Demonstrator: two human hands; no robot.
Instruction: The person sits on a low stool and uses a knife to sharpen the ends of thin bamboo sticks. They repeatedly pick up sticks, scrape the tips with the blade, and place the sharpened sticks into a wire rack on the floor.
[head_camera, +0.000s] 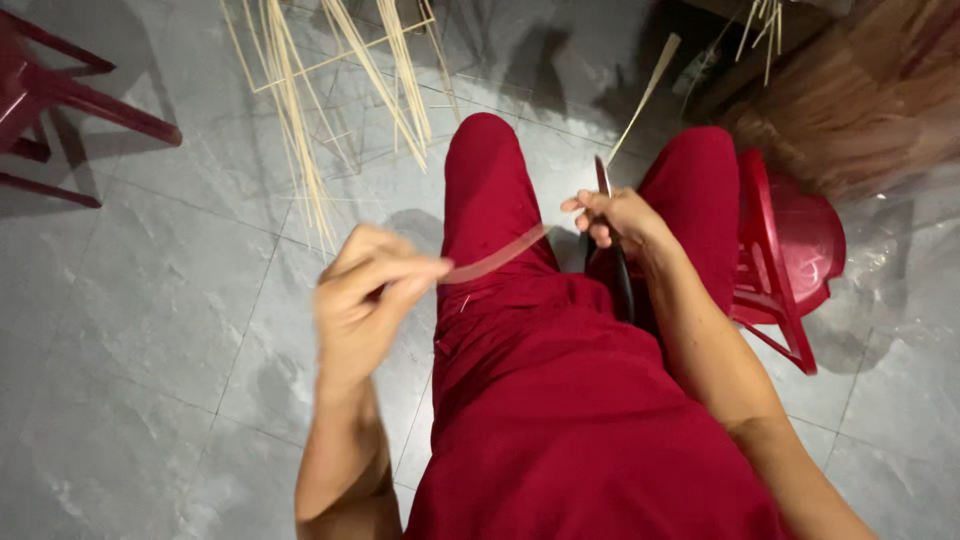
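Observation:
My left hand (368, 295) pinches one end of a thin pale bamboo strip (497, 257), blurred with motion, above my left knee. The strip runs right across my red trousers (540, 380) towards my right hand (612, 218). My right hand is closed on a dark knife (618, 268), its blade tip pointing up and its handle hanging down between my knees. Beyond that hand the pale strip (645, 95) carries on up and to the right, over the floor.
A bundle of long pale bamboo splints (300, 110) lies on the grey tiled floor ahead. A red plastic stool (790, 250) stands at my right, red chair legs (60, 100) at the far left, and brown fibrous material (850, 90) is piled at the top right.

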